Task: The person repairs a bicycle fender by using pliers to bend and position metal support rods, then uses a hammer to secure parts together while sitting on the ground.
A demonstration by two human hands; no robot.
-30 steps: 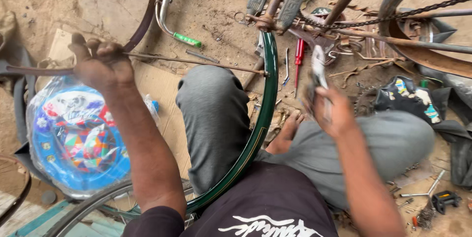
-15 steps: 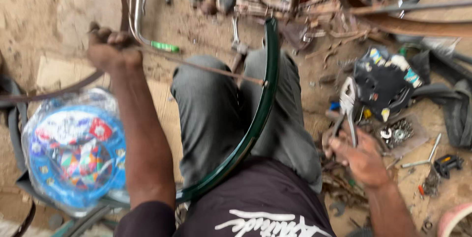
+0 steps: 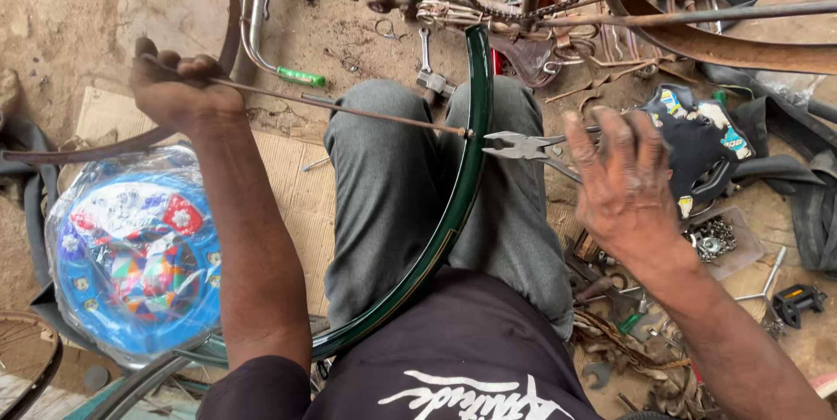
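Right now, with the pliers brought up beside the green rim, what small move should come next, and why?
Probably close the grey steel pliers in the right hand onto the thin rusty rod: its tip sits at the dark green metal rim, the left hand steadies it, and the jaws point there.

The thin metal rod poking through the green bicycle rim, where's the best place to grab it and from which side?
Grip the metal rod near its tip, just left of the green bicycle rim, coming in from the right. It lies nearly level, its far end already held by the left hand. The right hand has the pliers beside that tip; narrow steel suits their nose better than fingers.
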